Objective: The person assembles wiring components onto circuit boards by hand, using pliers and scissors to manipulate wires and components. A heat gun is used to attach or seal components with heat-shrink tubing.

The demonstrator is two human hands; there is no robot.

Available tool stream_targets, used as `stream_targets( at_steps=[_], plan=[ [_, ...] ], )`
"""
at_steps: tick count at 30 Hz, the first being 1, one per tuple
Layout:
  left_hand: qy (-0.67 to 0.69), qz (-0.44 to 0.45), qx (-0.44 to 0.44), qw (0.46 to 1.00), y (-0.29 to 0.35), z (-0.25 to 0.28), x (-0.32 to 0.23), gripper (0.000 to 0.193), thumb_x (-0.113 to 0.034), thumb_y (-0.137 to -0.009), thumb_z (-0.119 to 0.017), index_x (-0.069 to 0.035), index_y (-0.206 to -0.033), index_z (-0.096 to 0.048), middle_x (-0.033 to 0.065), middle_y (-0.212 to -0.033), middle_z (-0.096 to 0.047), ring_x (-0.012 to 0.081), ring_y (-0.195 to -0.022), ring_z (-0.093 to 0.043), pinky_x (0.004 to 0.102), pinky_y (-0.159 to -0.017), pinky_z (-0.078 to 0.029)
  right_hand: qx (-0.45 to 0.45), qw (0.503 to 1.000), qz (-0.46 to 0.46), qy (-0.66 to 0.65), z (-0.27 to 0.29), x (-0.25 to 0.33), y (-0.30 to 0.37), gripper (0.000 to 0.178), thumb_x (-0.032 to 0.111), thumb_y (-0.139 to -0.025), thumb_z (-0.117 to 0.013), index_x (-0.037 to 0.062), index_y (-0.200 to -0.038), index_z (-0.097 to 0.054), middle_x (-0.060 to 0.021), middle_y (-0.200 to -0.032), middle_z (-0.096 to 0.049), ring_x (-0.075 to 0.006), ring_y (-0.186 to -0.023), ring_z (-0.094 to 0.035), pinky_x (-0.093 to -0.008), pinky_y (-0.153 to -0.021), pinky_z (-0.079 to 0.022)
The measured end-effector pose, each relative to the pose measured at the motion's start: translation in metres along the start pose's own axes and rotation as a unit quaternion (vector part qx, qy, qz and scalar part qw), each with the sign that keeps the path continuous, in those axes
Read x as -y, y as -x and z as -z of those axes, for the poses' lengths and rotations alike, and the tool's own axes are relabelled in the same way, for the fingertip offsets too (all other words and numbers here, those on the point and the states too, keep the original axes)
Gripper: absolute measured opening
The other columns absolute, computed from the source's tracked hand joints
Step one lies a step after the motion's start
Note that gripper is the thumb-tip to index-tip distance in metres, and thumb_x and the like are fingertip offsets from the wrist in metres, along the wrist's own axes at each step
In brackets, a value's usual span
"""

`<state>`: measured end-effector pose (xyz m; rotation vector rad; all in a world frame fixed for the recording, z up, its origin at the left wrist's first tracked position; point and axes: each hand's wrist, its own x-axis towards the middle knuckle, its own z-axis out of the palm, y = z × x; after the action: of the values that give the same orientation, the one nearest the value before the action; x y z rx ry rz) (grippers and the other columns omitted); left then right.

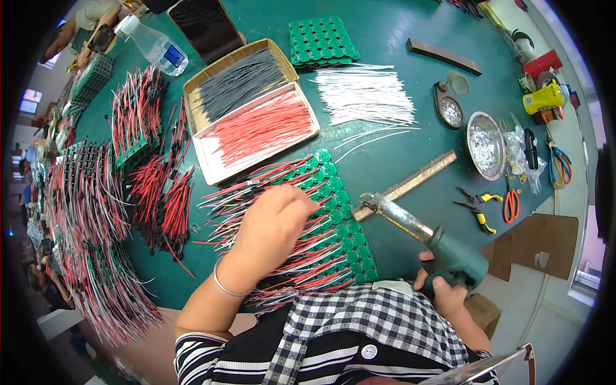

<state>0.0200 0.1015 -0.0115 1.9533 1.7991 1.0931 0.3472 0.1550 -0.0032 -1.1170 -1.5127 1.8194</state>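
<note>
My left hand (pixel 276 218) is closed in a pinch over a panel of round green circuit boards (pixel 351 240). What its fingertips hold, if anything, is hidden. Red and white wires (pixel 308 260) stick out leftward from the panel, under and around that hand. My right hand (pixel 447 295) grips the green handle of a soldering gun (pixel 457 256). The gun's metal barrel points up and left, its tip near the end of a narrow wooden bar (pixel 410 183), just right of the panel.
A box (pixel 204 168) holds black and red wires. White wires (pixel 366 96) lie beside it, below stacked green boards (pixel 323 40). Wired boards (pixel 86 199) crowd the left. To the right are a metal bowl (pixel 486 146), pliers (pixel 478 208) and scissors (pixel 511 204). A bottle (pixel 154 48) stands far left.
</note>
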Motion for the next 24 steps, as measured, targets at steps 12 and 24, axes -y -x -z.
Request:
stream_targets(
  at_steps=[12,24],
  plan=[
    [-0.167,-0.034,-0.010,0.985,0.013,-0.025,-0.014,0.015,-0.008,-0.066,-0.070,-0.010,-0.079,-0.063,0.0012,-0.069,-0.053,0.0186,-0.062,-0.051,0.0326,-0.056,-0.037,0.111,0.931,0.109,0.331,0.000,0.006,-0.004,0.021,0.021,-0.085,-0.058,0.0065,-0.100,-0.061,-0.0047,-0.087,-0.065,-0.0221,-0.084,-0.062,-0.0379,-0.088,-0.041],
    [-0.149,-0.032,-0.006,0.988,0.012,-0.026,-0.011,0.015,-0.008,-0.067,-0.071,-0.010,-0.078,-0.061,0.0015,-0.070,-0.052,0.0186,-0.063,-0.051,0.0329,-0.055,-0.035,0.122,0.869,0.219,0.427,-0.004,0.007,-0.013,0.031,0.012,-0.074,-0.067,0.0003,-0.101,-0.062,-0.0126,-0.095,-0.064,-0.0268,-0.084,-0.064,-0.0349,-0.081,-0.050]
  ],
)
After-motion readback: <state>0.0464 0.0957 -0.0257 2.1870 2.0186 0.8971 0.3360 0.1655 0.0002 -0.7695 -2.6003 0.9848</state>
